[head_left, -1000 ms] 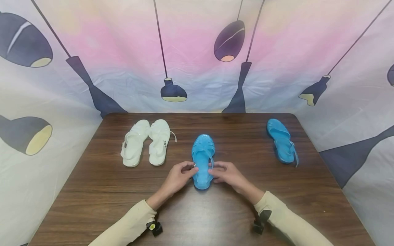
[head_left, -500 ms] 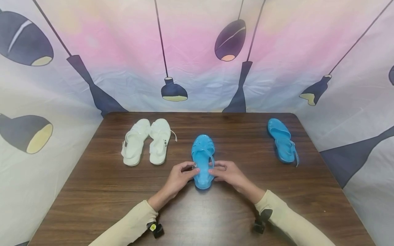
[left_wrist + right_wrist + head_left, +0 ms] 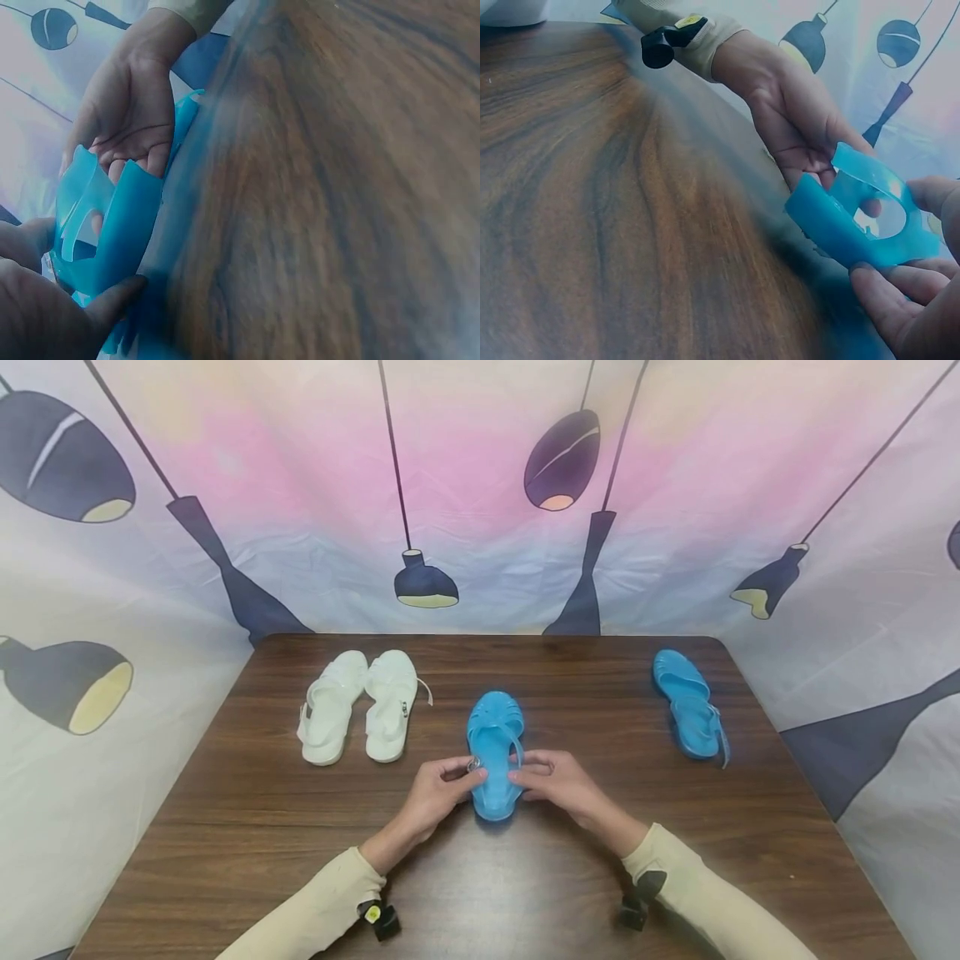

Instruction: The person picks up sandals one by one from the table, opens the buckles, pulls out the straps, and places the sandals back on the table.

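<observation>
A blue jelly sandal (image 3: 497, 752) lies toe-away at the middle of the brown table, between my two hands. My left hand (image 3: 432, 793) grips its left side near the heel, with the thumb on the inner edge and fingers outside, by a small metal buckle (image 3: 474, 764). On the opposite side my right hand (image 3: 561, 785) holds the sandal's edge and strap in the same manner. Both wrist views show the heel end (image 3: 133, 217) between the hands, fingers wrapped at its sides. Some fingertips are hidden behind the sandal.
A second blue sandal (image 3: 686, 706) lies at the table's right rear. Two white sandals (image 3: 327, 710) stand side by side at the left rear. The wooden table (image 3: 225, 827) meets a lamp-patterned cloth (image 3: 495, 485) at its back and sides.
</observation>
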Demonstrator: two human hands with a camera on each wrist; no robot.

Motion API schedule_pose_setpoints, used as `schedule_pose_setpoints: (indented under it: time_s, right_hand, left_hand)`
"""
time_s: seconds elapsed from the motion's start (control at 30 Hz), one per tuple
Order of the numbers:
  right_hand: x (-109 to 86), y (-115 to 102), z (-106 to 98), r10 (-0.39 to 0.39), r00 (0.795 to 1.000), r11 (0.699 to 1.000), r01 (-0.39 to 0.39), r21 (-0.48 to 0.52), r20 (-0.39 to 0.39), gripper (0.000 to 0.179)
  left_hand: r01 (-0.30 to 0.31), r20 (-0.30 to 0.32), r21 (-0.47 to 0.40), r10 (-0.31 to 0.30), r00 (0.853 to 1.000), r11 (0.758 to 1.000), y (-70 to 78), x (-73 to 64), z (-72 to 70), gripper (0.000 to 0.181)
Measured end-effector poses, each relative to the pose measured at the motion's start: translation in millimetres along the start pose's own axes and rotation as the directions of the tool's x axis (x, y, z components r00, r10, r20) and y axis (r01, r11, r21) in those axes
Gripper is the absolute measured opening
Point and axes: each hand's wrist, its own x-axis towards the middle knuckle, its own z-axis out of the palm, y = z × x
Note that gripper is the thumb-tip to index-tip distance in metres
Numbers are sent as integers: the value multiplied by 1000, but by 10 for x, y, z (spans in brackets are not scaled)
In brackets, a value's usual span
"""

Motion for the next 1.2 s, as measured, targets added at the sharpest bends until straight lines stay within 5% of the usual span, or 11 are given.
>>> schedule_pose_setpoints:
  time_s: [0.2, 0.47, 0.73, 1.2]
  right_hand:
    - [-24, -70, -98, -27, 999, 999, 26, -21, -28, 60]
    - [-97, -260, -332, -71, 994, 996, 66, -54, -83, 63]
    - [-140, -382, -617, -72, 977, 991, 46, -128, -201, 61]
    - [-302, -464, -1229, -72, 947, 967, -11, -254, -313, 78]
  left_hand:
    - [-23, -21, -29, 22, 1000, 999, 59, 36, 63, 39]
    - [-132, -5, -35, 132, 991, 991, 241, 175, 243, 38]
    - [-192, 26, -48, 194, 981, 980, 389, 435, 521, 37]
    - [-300, 102, -22, 301, 948, 954, 406, 860, 1054, 34]
